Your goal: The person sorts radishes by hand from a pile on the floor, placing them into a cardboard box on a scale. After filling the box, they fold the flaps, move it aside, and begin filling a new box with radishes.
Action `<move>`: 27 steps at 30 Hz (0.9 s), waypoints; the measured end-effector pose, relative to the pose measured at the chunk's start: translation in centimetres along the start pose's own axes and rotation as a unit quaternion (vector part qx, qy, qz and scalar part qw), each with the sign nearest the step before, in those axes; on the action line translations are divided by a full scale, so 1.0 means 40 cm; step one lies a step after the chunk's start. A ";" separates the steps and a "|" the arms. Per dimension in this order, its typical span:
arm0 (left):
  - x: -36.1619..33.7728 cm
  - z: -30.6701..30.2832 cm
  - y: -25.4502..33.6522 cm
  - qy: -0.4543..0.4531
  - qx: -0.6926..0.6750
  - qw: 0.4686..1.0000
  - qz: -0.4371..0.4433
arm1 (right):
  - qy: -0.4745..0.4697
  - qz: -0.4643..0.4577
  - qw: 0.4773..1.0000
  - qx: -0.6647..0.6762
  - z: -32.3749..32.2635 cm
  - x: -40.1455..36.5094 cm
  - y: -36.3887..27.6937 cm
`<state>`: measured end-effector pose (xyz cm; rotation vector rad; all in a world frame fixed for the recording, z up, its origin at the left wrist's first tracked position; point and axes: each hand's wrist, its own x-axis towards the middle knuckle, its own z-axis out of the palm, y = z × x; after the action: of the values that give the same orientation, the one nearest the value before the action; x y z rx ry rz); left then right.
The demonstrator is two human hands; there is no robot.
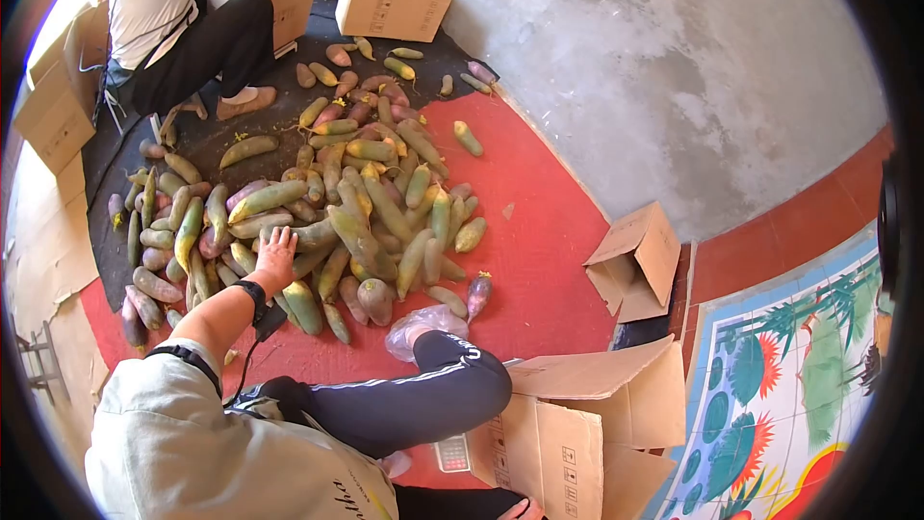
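A large heap of long green and purple roots that look like radishes [366, 231] lies on the red and black cloth. My left hand [276, 255], with a black band at the wrist, reaches over the heap's near side. Its fingers are spread and rest on a thick dark green radish [318, 235]. My right hand [523, 510] shows only partly at the bottom edge, by my dark trouser leg and near an open cardboard box [549, 457]; whether it holds anything is hidden.
Another person [207, 48] sits at the upper left among cardboard boxes. A closed box [393, 2] stands beyond the heap, and a small open box [635, 260] is at the right. Clear plastic [423, 327] lies near my knee. A keypad device [451, 455] sits beside the large box.
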<state>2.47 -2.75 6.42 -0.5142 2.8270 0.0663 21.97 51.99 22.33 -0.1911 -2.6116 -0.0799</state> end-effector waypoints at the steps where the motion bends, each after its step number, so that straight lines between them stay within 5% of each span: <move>1: -0.001 0.000 0.002 0.000 -0.001 1.000 -0.001 | 0.000 -0.001 1.000 0.000 -0.001 0.002 -0.001; 11: -0.073 0.036 0.049 -0.001 -0.012 1.000 0.020 | 0.003 -0.049 0.998 -0.046 0.036 -0.023 0.050; 19: -0.031 0.013 0.024 -0.019 -0.175 0.984 -0.010 | 0.015 -0.069 0.996 -0.056 0.017 -0.006 0.023; 21: -0.012 0.027 0.018 0.164 -0.278 0.947 -0.010 | 0.001 -0.004 1.000 -0.006 -0.044 0.035 -0.059; 24: 0.012 -0.065 0.017 0.294 -0.256 0.921 0.026 | 0.003 -0.002 1.000 0.012 -0.053 0.041 -0.066; 27: 0.034 -0.192 0.013 0.332 -0.254 0.908 0.032 | 0.002 -0.009 1.000 0.011 -0.055 0.042 -0.066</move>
<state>-0.88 -3.45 13.47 -0.6429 3.4948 0.8041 21.23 49.39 25.03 -0.1588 -2.6086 -0.0585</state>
